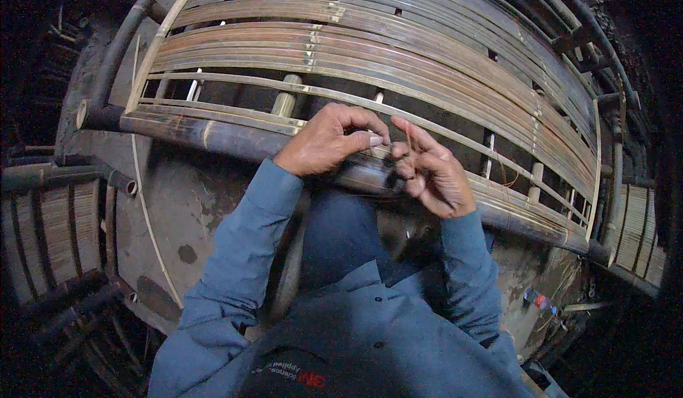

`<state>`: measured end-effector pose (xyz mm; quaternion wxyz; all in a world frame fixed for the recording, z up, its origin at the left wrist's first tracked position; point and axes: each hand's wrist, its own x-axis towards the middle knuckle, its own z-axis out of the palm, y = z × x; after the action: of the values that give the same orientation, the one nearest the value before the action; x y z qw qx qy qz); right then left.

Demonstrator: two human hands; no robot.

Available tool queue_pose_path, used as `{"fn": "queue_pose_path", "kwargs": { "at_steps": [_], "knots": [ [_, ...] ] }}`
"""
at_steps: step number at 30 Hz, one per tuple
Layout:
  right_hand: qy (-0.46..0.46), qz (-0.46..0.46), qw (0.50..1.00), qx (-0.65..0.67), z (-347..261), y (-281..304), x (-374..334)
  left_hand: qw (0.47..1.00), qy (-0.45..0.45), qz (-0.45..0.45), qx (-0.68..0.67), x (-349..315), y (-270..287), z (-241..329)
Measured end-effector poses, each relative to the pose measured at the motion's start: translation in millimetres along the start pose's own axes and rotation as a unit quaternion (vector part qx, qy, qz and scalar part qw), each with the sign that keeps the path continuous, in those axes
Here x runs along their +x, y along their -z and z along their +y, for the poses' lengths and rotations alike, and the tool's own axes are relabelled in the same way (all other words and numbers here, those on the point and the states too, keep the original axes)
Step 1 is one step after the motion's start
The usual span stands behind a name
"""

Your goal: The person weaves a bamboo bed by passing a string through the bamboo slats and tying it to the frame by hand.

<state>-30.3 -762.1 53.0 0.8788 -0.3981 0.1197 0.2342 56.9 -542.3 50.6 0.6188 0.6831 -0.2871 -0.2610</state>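
Observation:
A long bamboo bench frame with a slatted top [398,49] lies across in front of me. At its near dark bamboo rail [242,138], my left hand [331,138] is closed, thumb and forefinger pinched together over the rail's edge. What they pinch is too small to make out. Just to the right, my right hand [434,174] has its fingers curled and partly smeared by motion. A thin orange string [410,139] shows at those fingers. Farther right, a loop of similar orange string [509,176] hangs over the slats.
Gaps between the near slats show short bamboo crosspieces [286,96]. A thin bamboo strip [146,206] leans at the left above the concrete floor [185,216]. Other bamboo furniture [64,220] stands at far left. Small red and blue items [541,300] lie at lower right.

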Motion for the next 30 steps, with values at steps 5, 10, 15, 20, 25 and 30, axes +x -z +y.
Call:
{"fn": "queue_pose_path", "kwargs": {
  "at_steps": [5, 10, 15, 20, 25, 30],
  "knots": [
    [0.262, 0.124, 0.798, -0.529, 3, 4, -6, 0.996, -0.025, -0.009, 0.089, 3, 5, 21],
    [0.244, 0.065, 0.963, 0.092, -33, -22, -89, 0.897, -0.259, 0.192, 0.304, -2, -39, 55],
    [0.207, -0.250, 0.877, 0.355, -85, -59, -155, 0.954, -0.176, 0.039, 0.240, -54, -115, 1],
    [0.255, -0.041, 0.952, 0.162, -85, -23, -153, 0.925, 0.010, 0.093, 0.369, -221, -97, -50],
    [0.108, 0.099, 0.989, -0.028, -3, -30, -101, 0.754, 0.625, 0.126, -0.158, -491, -126, -73],
    [-0.066, 0.035, 0.996, 0.049, 59, -37, -99, 0.538, 0.645, 0.417, -0.348, -597, -201, -78]
  ]
}}
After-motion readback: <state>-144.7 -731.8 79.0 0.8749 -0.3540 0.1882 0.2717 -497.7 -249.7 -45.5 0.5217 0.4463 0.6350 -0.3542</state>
